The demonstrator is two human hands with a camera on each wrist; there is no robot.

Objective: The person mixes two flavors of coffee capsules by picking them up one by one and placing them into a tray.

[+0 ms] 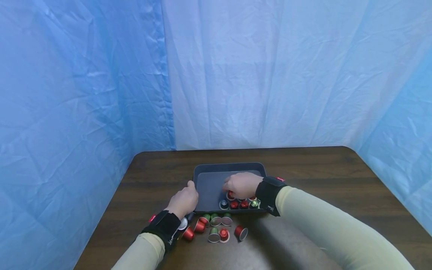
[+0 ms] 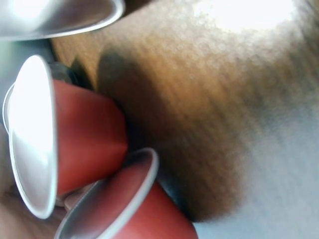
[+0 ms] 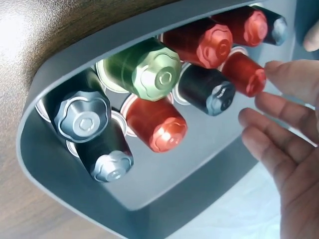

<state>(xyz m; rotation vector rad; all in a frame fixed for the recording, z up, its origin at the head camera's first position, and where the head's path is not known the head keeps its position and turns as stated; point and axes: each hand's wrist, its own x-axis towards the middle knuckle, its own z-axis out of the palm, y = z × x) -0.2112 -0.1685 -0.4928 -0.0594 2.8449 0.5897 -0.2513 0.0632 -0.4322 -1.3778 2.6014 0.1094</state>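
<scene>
If the right hand (image 1: 243, 185), fingers relaxed, nudges the nearest red coffee capsule (image 3: 243, 74), it could topple. The left hand (image 1: 183, 199) has an unclear grip.

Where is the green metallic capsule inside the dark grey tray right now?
In the head view, the green metallic capsule stands along the near wall of the dark grey rectangular tray, toward the right, directly right of a red metallic capsule.

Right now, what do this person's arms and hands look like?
The left hand and right hand are bare, without gloves. Each wrist wears a wide black band with a small red tag. Long, plain cream sleeves cover the forearms down to the bands.
</scene>
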